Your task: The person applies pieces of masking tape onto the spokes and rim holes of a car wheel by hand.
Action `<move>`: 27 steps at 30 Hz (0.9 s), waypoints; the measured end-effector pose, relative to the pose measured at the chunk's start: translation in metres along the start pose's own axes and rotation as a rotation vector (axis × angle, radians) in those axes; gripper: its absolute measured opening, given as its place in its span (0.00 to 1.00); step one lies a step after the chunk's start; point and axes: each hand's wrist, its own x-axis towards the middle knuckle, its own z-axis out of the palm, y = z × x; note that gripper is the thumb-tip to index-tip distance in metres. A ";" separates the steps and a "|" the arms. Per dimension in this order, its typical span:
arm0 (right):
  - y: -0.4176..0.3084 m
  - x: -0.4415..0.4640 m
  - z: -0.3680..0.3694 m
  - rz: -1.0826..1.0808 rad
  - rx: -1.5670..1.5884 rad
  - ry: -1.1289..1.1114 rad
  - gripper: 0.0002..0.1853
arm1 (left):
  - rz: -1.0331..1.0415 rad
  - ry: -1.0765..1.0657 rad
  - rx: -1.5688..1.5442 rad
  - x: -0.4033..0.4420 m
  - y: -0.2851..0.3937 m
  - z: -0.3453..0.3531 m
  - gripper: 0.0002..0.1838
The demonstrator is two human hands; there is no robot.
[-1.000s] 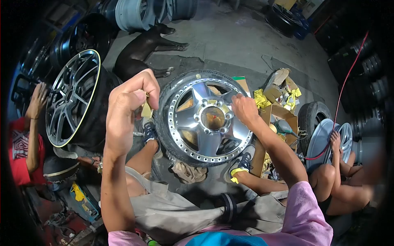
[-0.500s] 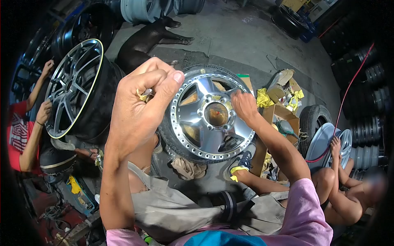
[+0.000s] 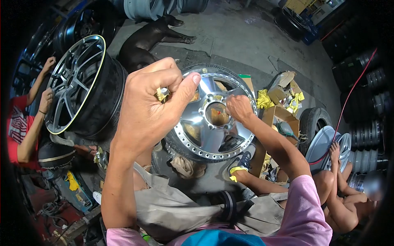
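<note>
Now the polished wheel (image 3: 204,137) rests on the floor (image 3: 234,37), and the left hand (image 3: 150,104) hides more of it than before, curled around a yellow scrap (image 3: 163,94) that seems secure. Beside the wheel's hub (image 3: 205,113), the right hand (image 3: 239,108) curls; its grip I cannot tell.

Fisheye distortion bows the view, and black vignetting swallows the corners. Cool light brightens the centre, putting glare on the polished alloy wheel (image 3: 198,135); stacked rims (image 3: 367,134) at far right sink into dimness.
</note>
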 end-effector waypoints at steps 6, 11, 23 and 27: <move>0.004 -0.025 -0.018 0.014 0.207 0.050 0.18 | 0.016 -0.046 0.132 0.002 0.009 0.000 0.22; 0.014 -0.037 -0.034 0.207 0.330 0.076 0.18 | 0.003 -0.148 0.014 -0.001 0.025 0.007 0.08; -0.028 -0.006 0.028 0.263 0.361 0.092 0.06 | 0.336 -1.067 -1.110 -0.034 0.101 0.016 0.15; -0.023 -0.023 0.033 0.394 0.473 0.058 0.10 | 0.330 -1.106 -1.200 -0.041 0.105 0.020 0.16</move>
